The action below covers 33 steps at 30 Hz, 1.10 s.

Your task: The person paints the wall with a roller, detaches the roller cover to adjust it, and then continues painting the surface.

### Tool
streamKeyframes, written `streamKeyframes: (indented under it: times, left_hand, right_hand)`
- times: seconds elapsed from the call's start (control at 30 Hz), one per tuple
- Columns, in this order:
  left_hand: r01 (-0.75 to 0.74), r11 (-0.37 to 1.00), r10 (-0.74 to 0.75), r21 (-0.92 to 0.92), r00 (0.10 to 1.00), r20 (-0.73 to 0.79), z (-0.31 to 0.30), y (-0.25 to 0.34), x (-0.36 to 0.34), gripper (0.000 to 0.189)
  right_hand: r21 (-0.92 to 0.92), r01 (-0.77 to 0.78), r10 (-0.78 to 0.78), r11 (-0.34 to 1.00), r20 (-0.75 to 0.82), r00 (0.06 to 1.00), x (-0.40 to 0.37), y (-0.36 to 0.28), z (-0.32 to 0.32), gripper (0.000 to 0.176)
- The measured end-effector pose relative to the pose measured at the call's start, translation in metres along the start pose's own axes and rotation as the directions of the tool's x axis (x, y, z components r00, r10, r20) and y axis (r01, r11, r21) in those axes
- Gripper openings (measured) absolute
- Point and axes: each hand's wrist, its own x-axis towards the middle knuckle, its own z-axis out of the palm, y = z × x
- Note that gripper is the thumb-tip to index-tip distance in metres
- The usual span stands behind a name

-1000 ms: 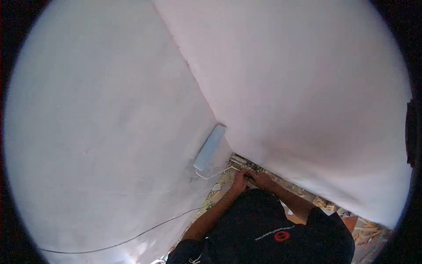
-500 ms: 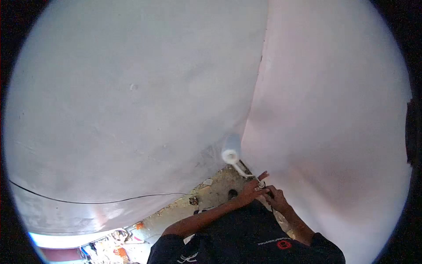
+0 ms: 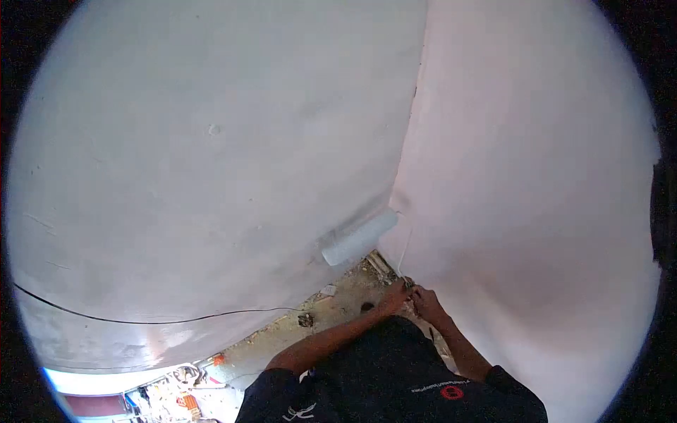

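A paint roller (image 3: pixel 360 238) with a pale cover lies tilted against the grey-white left wall, close to the corner. Its thin wire frame (image 3: pixel 405 252) runs down to my hands. Closed around the lower end of the roller is my left hand (image 3: pixel 395 296). My right hand (image 3: pixel 425 303) is beside it, fingers bent and closed at the same spot. The handle itself is mostly hidden by my fingers.
The left wall (image 3: pixel 211 183) meets the pinkish right wall (image 3: pixel 536 176) in a corner. A black cable (image 3: pixel 162 322) crosses low on the left. Below are a dirty floor (image 3: pixel 345 296) with debris and, at lower left, a pile of mixed items (image 3: pixel 187 402).
The roller has turned from pointing nearly end-on to lying slantwise across the left wall. Both hands have shifted slightly left, and the left fingers, spread before, have closed.
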Motion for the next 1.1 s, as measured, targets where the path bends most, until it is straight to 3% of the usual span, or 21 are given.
streamKeyframes:
  times: [0.07,0.17,0.27,0.33,0.37,0.4,0.47,0.57,0.63,0.67,0.7,0.73,0.77,0.87,0.93,0.97,1.07,1.1]
  left_hand:
    - [0.13,0.976,-0.142,-0.176,0.988,-0.054,-0.002,-0.004,0.009,0.019]
    - [0.29,0.907,-0.304,-0.305,0.953,0.003,-0.011,-0.04,0.036,0.018]
    - [0.047,0.93,-0.071,-0.365,0.996,-0.052,-0.008,-0.112,0.05,0.022]
    - [-0.134,0.991,0.135,0.016,0.986,-0.095,-0.012,-0.094,0.044,0.024]
    - [-0.112,0.984,0.126,0.135,0.988,-0.095,-0.014,-0.078,0.041,0.025]
    - [-0.089,0.964,0.117,0.252,0.989,-0.095,-0.017,-0.053,0.038,0.026]
    - [0.175,0.927,-0.134,0.331,0.981,-0.143,-0.026,0.019,0.035,0.027]
    - [0.087,0.996,-0.088,-0.024,0.996,-0.015,-0.025,0.019,0.032,0.023]
    - [0.002,0.998,-0.003,0.065,1.0,0.005,-0.022,-0.004,0.033,0.02]
    - [0.045,0.999,-0.045,-0.013,0.999,0.016,-0.021,-0.019,0.033,0.02]
    - [0.09,0.992,-0.088,-0.091,0.996,0.027,-0.02,-0.033,0.033,0.019]
    - [0.218,0.934,-0.21,-0.282,0.976,0.06,-0.019,-0.046,0.034,0.019]
    - [0.34,0.824,-0.322,-0.453,0.939,0.118,-0.019,-0.059,0.038,0.019]
    - [0.385,0.799,-0.387,-0.461,0.917,0.093,-0.014,-0.092,0.044,0.025]
    - [0.272,0.961,-0.272,-0.042,0.962,0.02,-0.022,-0.075,0.038,0.026]
    - [0.193,0.965,-0.197,0.18,0.98,0.007,-0.027,-0.061,0.036,0.027]
    - [-0.033,0.92,0.08,0.39,0.991,-0.107,-0.032,-0.04,0.039,0.027]
    - [0.005,0.96,0.02,0.28,0.996,-0.086,-0.033,-0.025,0.041,0.026]
  right_hand:
    - [-0.133,0.102,-0.11,0.986,-0.052,0.993,0.029,0.028,0.014,0.034]
    - [-0.1,0.265,-0.276,0.959,-0.111,0.955,0.048,0.038,0.021,0.035]
    - [-0.164,0.063,-0.07,0.984,-0.037,0.997,0.036,-0.012,-0.003,0.032]
    - [-0.098,0.227,-0.234,0.969,-0.062,0.97,0.045,0.01,0.002,0.032]
    - [-0.07,0.307,-0.313,0.949,-0.08,0.947,0.052,0.022,0.005,0.032]
    - [-0.085,0.286,-0.294,0.954,-0.1,0.951,0.057,0.03,0.009,0.031]
    - [-0.117,0.245,-0.259,0.962,-0.133,0.957,0.064,0.038,0.016,0.028]
    - [-0.008,0.075,-0.076,0.997,-0.105,0.992,0.034,-0.048,-0.019,0.026]
    - [-0.089,0.255,-0.265,0.963,-0.126,0.956,0.041,-0.011,-0.007,0.024]
    - [-0.132,0.338,-0.355,0.932,-0.136,0.925,0.045,0.006,0.003,0.024]
    - [-0.165,0.234,-0.25,0.958,-0.082,0.965,0.053,0.016,0.013,0.023]
    - [-0.204,0.129,-0.139,0.97,-0.036,0.99,0.059,0.023,0.02,0.023]
    - [-0.245,0.022,-0.022,0.969,0.004,1.0,0.063,0.032,0.025,0.023]
    - [-0.145,0.074,-0.09,0.987,-0.105,0.99,0.051,0.026,0.023,0.022]
    - [-0.084,0.12,-0.133,0.989,-0.173,0.976,0.046,0.008,0.014,0.022]
    - [-0.056,0.148,-0.156,0.987,-0.209,0.965,0.044,-0.003,0.008,0.022]
    - [0.031,-0.012,0.014,0.999,-0.045,0.999,0.036,-0.05,-0.023,0.024]
    - [0.041,-0.009,0.011,0.999,-0.041,0.999,0.037,-0.048,-0.023,0.024]
